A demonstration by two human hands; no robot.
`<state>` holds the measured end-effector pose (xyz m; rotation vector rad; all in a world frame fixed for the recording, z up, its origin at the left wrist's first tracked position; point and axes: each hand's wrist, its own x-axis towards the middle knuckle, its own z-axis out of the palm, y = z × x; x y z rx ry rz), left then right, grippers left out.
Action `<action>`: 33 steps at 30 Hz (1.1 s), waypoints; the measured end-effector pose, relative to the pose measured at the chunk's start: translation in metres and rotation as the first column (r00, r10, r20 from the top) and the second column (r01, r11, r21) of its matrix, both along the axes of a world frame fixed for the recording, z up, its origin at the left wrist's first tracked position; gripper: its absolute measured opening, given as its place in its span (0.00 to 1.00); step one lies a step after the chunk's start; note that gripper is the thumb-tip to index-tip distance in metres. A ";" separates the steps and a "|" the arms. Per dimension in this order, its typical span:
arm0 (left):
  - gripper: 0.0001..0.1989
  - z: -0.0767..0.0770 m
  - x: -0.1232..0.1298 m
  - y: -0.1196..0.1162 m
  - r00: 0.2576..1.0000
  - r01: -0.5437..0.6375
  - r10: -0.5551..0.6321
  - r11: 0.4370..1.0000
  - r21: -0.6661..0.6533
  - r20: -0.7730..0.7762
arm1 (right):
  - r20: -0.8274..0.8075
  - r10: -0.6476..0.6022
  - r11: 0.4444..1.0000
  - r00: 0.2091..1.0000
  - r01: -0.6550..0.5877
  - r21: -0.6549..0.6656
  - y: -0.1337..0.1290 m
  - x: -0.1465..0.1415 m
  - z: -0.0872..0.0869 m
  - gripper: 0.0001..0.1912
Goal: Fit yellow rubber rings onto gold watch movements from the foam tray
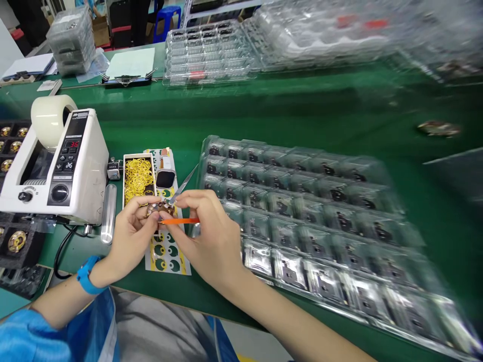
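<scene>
My left hand (130, 236) pinches a small round gold-and-brown part (160, 208) between finger and thumb. My right hand (211, 236) meets it from the other side, its fingertips on metal tweezers (183, 184) that point at the part. A thin orange strip (179, 220) lies across the fingers of my right hand, just below the part. Under my hands is a printed yellow-and-green sheet (168, 256). Beyond them stand a smartwatch (166, 177) and an open box of yellow rubber bands (139, 178). The hands hide part of the round piece.
A white electric tape dispenser (62, 166) showing 36 stands left, next to black trays of gold round parts (15, 241). Clear plastic blister trays (294, 206) fill the green bench on the right. More stacked trays (207, 53) and papers lie at the back.
</scene>
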<state>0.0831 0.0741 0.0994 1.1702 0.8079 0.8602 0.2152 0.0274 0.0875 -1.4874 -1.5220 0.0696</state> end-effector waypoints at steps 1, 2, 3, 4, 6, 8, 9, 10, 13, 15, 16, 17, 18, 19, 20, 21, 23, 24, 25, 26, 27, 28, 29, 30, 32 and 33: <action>0.18 0.000 0.000 0.000 1.000 -0.007 0.007 1.000 -0.003 -0.004 | 0.005 0.008 1.000 1.000 -0.008 -0.028 0.000 0.001 0.000 0.03; 0.19 -0.001 0.000 0.000 1.000 -0.009 0.009 1.000 -0.005 -0.004 | -0.011 0.036 0.997 0.999 -0.036 -0.066 0.001 0.001 0.000 0.03; 0.19 -0.001 -0.001 0.000 1.000 -0.009 0.009 1.000 -0.004 -0.003 | -0.041 0.072 0.992 0.997 -0.076 -0.103 0.002 0.002 0.001 0.02; 0.18 -0.003 -0.002 0.000 1.000 -0.006 0.006 1.000 0.001 -0.002 | -0.073 0.104 0.986 0.992 -0.112 -0.124 0.003 0.003 0.002 0.04; 0.14 -0.006 -0.004 0.000 1.000 0.014 -0.013 1.000 0.024 -0.014 | -0.117 0.137 0.979 0.984 -0.153 -0.136 0.005 0.004 0.003 0.07; 0.08 -0.008 -0.006 0.002 0.995 0.053 -0.045 0.994 0.095 -0.086 | -0.100 0.142 0.981 0.985 -0.153 -0.121 0.007 0.005 0.003 0.07; 0.05 -0.008 -0.007 0.003 0.988 0.071 -0.047 0.985 0.160 -0.146 | -0.072 0.145 0.983 0.987 -0.152 -0.103 0.007 0.006 0.003 0.07; 0.04 -0.007 -0.008 0.005 0.978 0.076 -0.023 0.966 0.247 -0.208 | -0.034 0.147 0.986 0.989 -0.149 -0.071 0.007 0.006 0.003 0.06; 0.03 -0.002 -0.010 0.008 0.943 0.010 0.136 0.900 0.435 -0.304 | 0.113 0.093 0.982 0.989 -0.110 0.155 0.002 0.007 0.000 0.05; 0.03 0.002 -0.010 0.010 0.948 -0.058 0.160 0.936 0.347 -0.274 | 0.250 0.019 0.936 0.968 -0.105 0.336 -0.005 0.007 -0.001 0.09; 0.05 0.003 -0.010 0.010 0.960 -0.078 0.138 0.967 0.243 -0.242 | 0.326 -0.019 0.908 0.945 -0.120 0.402 -0.007 0.007 -0.002 0.08; 0.07 0.003 -0.009 0.010 0.974 -0.081 0.106 0.988 0.129 -0.198 | 0.401 -0.046 0.886 0.915 -0.148 0.439 -0.010 0.007 -0.002 0.07; 0.09 0.004 -0.009 0.010 0.986 -0.072 0.076 0.997 0.030 -0.147 | 0.464 -0.067 0.878 0.883 -0.169 0.448 -0.011 0.006 -0.001 0.07; 0.11 0.003 -0.009 0.009 0.994 -0.056 0.051 0.997 -0.045 -0.101 | 0.507 -0.084 0.882 0.858 -0.172 0.438 -0.011 0.006 -0.001 0.08; 0.13 0.003 -0.009 0.009 0.997 -0.038 0.032 0.994 -0.098 -0.064 | 0.525 -0.099 0.894 0.845 -0.157 0.420 -0.010 0.006 0.000 0.08; 0.14 0.003 -0.009 0.008 0.999 -0.021 0.016 0.991 -0.130 -0.037 | 0.519 -0.119 0.905 0.846 -0.122 0.406 -0.008 0.005 0.000 0.07; 0.16 0.002 -0.009 0.005 1.000 0.007 -0.006 0.988 -0.157 0.008 | 0.487 -0.137 0.921 0.863 -0.070 0.382 -0.003 0.005 0.000 0.05; 0.16 0.002 -0.009 0.004 0.999 0.020 -0.016 0.987 -0.158 0.028 | 0.469 -0.130 0.925 0.874 -0.064 0.376 0.000 0.005 0.000 0.04; 0.16 0.001 -0.009 0.003 0.999 0.032 -0.025 0.988 -0.149 0.048 | 0.456 -0.112 0.926 0.883 -0.075 0.371 0.002 0.005 -0.001 0.03; 0.14 0.001 -0.008 0.001 0.997 0.042 -0.034 0.990 -0.131 0.064 | 0.448 -0.089 0.926 0.890 -0.091 0.366 0.004 0.005 -0.002 0.03; 0.13 0.001 -0.008 0.000 0.997 0.048 -0.041 0.993 -0.106 0.073 | 0.445 -0.067 0.928 0.893 -0.108 0.357 0.005 0.005 -0.002 0.03; 0.12 0.000 -0.008 -0.001 0.996 0.050 -0.045 0.996 -0.076 0.074 | 0.446 -0.049 0.929 0.894 -0.124 0.350 0.006 0.005 -0.003 0.04; 0.11 0.000 -0.008 -0.003 0.997 0.047 -0.044 0.998 -0.044 0.066 | 0.450 -0.040 0.927 0.892 -0.135 0.349 0.006 0.006 -0.004 0.04; 0.10 0.000 -0.009 -0.004 0.998 0.041 -0.041 0.999 -0.013 0.052 | 0.457 -0.037 0.925 0.889 -0.143 0.353 0.005 0.006 -0.004 0.04; 0.09 -0.001 -0.009 -0.005 1.000 0.028 -0.029 0.999 0.040 0.013 | 0.477 -0.029 0.920 0.878 -0.163 0.356 0.005 0.008 -0.004 0.03; 0.08 -0.002 -0.010 -0.006 1.000 0.021 -0.020 0.998 0.062 -0.009 | 0.489 -0.019 0.919 0.872 -0.178 0.352 0.004 0.009 -0.004 0.03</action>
